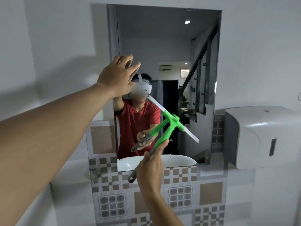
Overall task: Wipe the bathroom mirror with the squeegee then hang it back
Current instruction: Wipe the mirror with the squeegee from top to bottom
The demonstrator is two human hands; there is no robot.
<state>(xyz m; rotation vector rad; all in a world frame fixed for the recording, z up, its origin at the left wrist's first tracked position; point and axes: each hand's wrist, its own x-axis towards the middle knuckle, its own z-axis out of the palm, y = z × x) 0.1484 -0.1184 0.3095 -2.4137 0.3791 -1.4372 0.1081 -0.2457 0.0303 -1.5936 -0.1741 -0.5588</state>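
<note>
Squeegee (pixel 164 136): one, green, gripped by right hand (pixel 150 170), blade on the one mirror (pixel 171 46). Left hand (pixel 116 77) is open, fingers spread.

I have one view only, from the camera worn on the person's head, so no second view shares any part of the scene. It faces a wall mirror (pixel 169 46) almost square on and close up, within arm's reach, tipped slightly downward. The wide lens bends the edges. The mirror fills the centre toward 12 o'clock, patterned tiles (pixel 179 196) sit at 6 o'clock, a white dispenser (pixel 263 136) at 3 o'clock. Both forearms enter from the lower edge, at 8 and 6 o'clock. The headset (pixel 141 88) shows reflected near centre.
</note>
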